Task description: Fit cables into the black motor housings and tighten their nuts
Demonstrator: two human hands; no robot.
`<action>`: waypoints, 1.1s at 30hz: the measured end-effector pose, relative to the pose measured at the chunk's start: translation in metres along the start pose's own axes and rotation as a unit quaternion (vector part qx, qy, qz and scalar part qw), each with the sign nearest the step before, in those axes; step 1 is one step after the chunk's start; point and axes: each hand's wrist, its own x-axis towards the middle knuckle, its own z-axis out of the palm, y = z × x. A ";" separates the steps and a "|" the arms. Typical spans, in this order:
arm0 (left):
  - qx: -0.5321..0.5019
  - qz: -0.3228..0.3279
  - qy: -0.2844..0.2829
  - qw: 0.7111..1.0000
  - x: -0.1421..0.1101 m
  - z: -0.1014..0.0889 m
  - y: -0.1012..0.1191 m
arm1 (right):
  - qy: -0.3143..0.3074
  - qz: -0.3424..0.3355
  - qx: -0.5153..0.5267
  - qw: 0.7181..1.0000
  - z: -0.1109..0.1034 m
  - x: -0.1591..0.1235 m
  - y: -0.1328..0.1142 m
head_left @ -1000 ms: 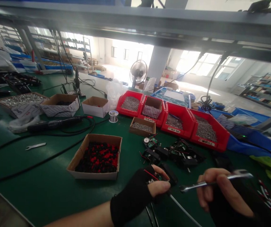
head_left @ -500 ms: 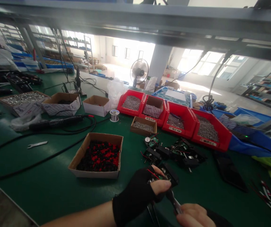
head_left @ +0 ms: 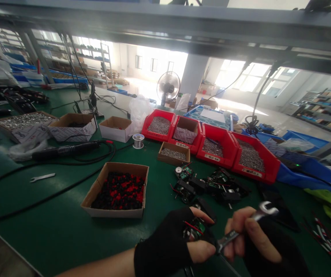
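Circuit part (head_left: pixel 196 228) with a red wire sits above the green table (head_left: pixel 73 234), gripped between thumb and fingers of the gloved left hand (head_left: pixel 178 239). Curled closed, the right hand (head_left: pixel 248 231) holds a wrench (head_left: pixel 229 239), its lower end just beside the part.

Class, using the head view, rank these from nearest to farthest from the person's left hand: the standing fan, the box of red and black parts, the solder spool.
From the left hand:
1. Box of red and black parts: to the hand's left.
2. Solder spool: farther back, beyond the box.
3. Standing fan: away in the background.
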 end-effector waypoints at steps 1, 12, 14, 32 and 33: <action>-0.005 0.000 -0.005 1.000 0.000 0.000 -0.003 | -0.011 0.042 0.042 0.998 0.000 0.004 0.003; 0.065 0.174 0.006 0.983 -0.005 0.003 -0.015 | 0.024 0.331 0.259 0.907 -0.008 0.021 0.037; 0.160 0.202 0.047 0.965 -0.006 0.000 -0.019 | -0.003 0.329 0.281 0.902 -0.006 0.021 0.038; -0.035 0.108 -0.047 0.992 -0.003 -0.001 0.003 | -0.028 0.177 0.199 0.964 -0.011 0.026 0.018; -0.015 0.094 -0.036 0.995 -0.003 -0.002 0.004 | -0.008 0.171 0.202 0.964 -0.009 0.028 0.012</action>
